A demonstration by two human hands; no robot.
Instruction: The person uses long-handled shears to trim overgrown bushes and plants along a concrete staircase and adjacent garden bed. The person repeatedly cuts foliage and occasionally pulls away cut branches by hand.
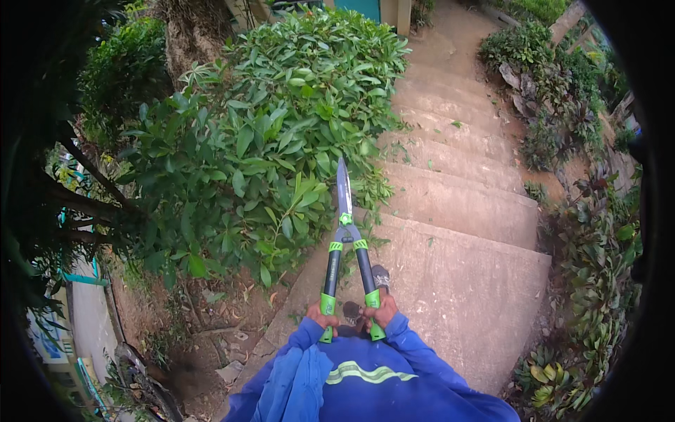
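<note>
Both my hands grip a pair of hedge shears (346, 237) with black shafts and green grips, held out in front of my body. My left hand (321, 316) wraps the left grip, and my right hand (384, 311) wraps the right one. The handles stand a small way apart, while the blades (344, 184) lie nearly together. Their tips point away from me at the right side of a leafy green hedge (274, 132). Whether the tips touch the leaves I cannot tell.
Concrete steps (453, 190) run along the hedge's right side, with cut leaves scattered on them. My shoes (381, 278) stand on a broad step near the hedge. Low plants (601, 253) border the steps at right. A tree trunk (192, 39) rises behind the hedge. Bare soil (221, 306) slopes at left.
</note>
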